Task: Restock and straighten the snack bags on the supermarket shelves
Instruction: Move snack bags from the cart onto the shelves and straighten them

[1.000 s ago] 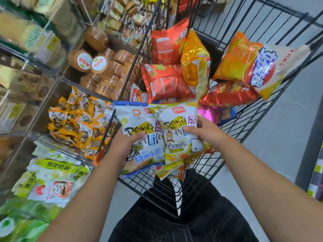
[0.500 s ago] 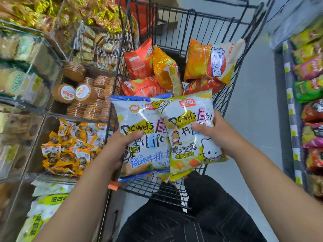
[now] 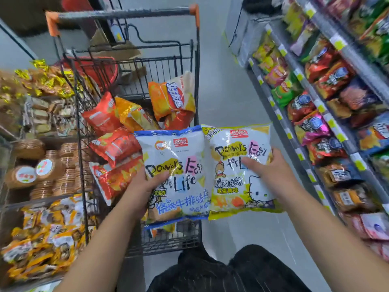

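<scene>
— What are your hands doing?
— Your left hand (image 3: 143,186) grips the blue-edged bag (image 3: 181,182) and your right hand (image 3: 271,171) the yellow-edged bag (image 3: 237,186), at frame centre over the cart (image 3: 126,14).
— And the room?
— Grey floor (image 3: 227,98) runs up the middle; stocked shelves (image 3: 357,60) fill the right.

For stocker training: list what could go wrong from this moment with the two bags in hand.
1. The left hand grips the blue-trimmed bag and the right hand grips the yellow-trimmed bag, each by one side only. The glossy packs might slip.
2. The orange bag sits atop the heap by the cart wall. A nudge might tip it out.
</scene>
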